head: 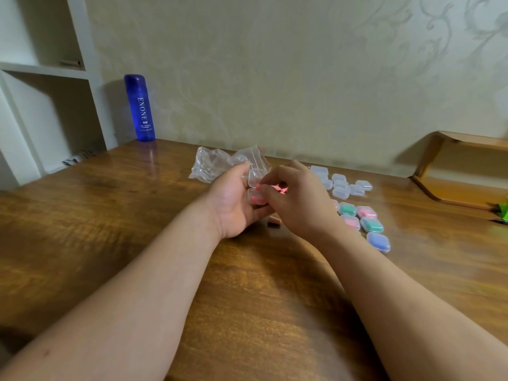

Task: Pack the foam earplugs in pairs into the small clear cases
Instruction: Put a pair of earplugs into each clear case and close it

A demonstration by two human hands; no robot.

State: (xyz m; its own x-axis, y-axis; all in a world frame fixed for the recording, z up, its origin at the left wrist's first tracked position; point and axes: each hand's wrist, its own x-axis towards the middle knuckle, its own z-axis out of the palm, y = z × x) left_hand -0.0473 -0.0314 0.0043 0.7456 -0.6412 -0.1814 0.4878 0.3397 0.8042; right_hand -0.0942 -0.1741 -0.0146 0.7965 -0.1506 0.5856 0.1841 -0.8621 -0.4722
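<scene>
My left hand [233, 200] holds a small clear case [256, 188] above the table, its lid flipped up and pink foam showing in the lower half. The fingertips of my right hand [295, 199] pinch a pink earplug [259, 186] at the case's opening. More pink earplugs [282, 189] lie on the table just behind my right hand, partly hidden. To the right sit several empty clear cases [341, 185] and several filled cases [362, 220] holding green, pink and blue plugs.
Crumpled clear plastic bags [217, 163] lie behind my hands. A tall blue bottle [140, 107] stands at the back left by white shelves [49, 72]. A wooden shelf unit [461, 171] sits at the right, with a green object [501, 210] at its edge.
</scene>
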